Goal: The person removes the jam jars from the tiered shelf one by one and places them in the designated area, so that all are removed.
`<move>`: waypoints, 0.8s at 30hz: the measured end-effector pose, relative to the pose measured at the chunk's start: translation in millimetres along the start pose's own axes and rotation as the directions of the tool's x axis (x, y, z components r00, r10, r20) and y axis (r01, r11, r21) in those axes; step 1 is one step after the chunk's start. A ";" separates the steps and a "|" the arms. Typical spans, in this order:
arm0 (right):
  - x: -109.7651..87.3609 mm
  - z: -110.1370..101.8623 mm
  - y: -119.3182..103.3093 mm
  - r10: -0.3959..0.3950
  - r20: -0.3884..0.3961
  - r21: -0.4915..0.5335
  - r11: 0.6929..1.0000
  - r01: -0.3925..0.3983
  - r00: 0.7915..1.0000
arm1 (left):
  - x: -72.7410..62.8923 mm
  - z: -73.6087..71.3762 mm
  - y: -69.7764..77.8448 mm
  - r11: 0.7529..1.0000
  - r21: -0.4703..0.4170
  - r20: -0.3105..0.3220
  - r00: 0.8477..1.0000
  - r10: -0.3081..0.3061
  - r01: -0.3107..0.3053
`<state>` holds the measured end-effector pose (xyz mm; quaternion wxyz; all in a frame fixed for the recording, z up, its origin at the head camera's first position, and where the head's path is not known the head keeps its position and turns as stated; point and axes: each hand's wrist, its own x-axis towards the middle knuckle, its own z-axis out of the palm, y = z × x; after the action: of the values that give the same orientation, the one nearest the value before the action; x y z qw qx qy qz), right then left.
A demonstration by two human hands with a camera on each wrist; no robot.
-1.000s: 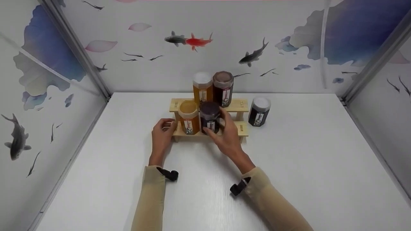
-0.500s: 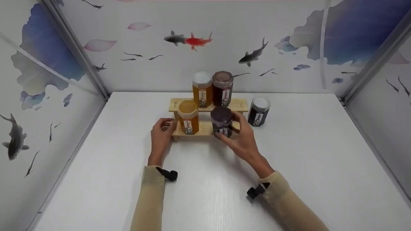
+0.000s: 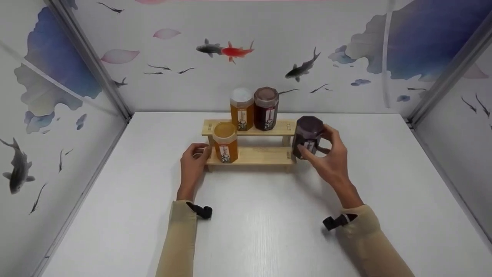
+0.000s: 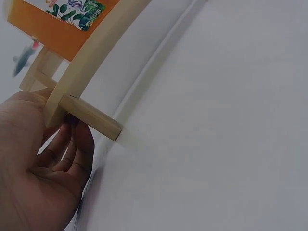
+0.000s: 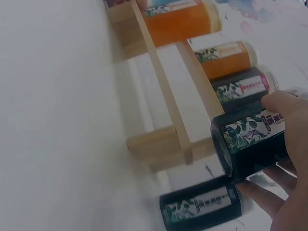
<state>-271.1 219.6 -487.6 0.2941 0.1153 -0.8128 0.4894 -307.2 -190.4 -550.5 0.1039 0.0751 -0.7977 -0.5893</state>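
My right hand (image 3: pixel 330 157) grips a dark jar with a purple lid (image 3: pixel 307 132), fingers and thumb round its sides. The jar is held up off the shelf, just past the right end of a two-step wooden rack (image 3: pixel 265 154). In the right wrist view, a second dark jar (image 5: pixel 202 204) stands beyond and below the held one; in the head view the held jar hides it. My left hand (image 3: pixel 194 161) holds the left end of the rack's lower step, with fingers curled under the board (image 4: pixel 79 72) in the left wrist view.
An amber jar (image 3: pixel 226 144) stands on the lower step, near its left end. On the upper step, another amber jar with a whitish lid (image 3: pixel 242 111) and a dark red jar (image 3: pixel 266 111) stand side by side. Printed wall panels (image 3: pixel 246 19) enclose the white table (image 3: pixel 246 227).
My right hand has lifted the dark jar from the lower step and carried it right, past the rack's end, in front of the other dark jar. My left hand stays on the rack.
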 end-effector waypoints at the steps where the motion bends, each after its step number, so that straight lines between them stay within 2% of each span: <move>1: 1.3 -6.0 3.7 0.013 -0.013 -0.009 1.000 -0.013 1.000 | -0.4 -0.1 -0.3 1.000 -0.003 0.000 1.000 0.000 0.000; 8: 9.7 -40.3 29.0 0.086 -0.092 -0.075 0.993 -0.093 0.992 | -0.3 -0.3 -0.6 1.000 -0.018 -0.009 1.000 0.012 -0.012; 13: 9.6 -53.9 45.4 0.188 -0.108 -0.070 0.978 -0.196 0.976 | 0.1 0.8 -0.7 1.000 -0.011 -0.004 1.000 0.002 -0.002; 19: 4.9 -58.5 63.4 0.322 -0.066 -0.090 0.941 -0.327 0.944 | 0.0 1.0 0.3 1.000 -0.005 0.004 1.000 0.001 -0.001; 24: 1.6 -57.0 74.8 0.357 0.007 -0.084 0.931 -0.355 0.934 | -0.8 0.1 1.0 1.000 -0.012 0.016 1.000 -0.015 0.015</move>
<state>-287.1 306.0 -521.3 0.1958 -0.0405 -0.8427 0.4998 -306.5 -189.8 -549.6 0.0937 0.0757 -0.7944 -0.5953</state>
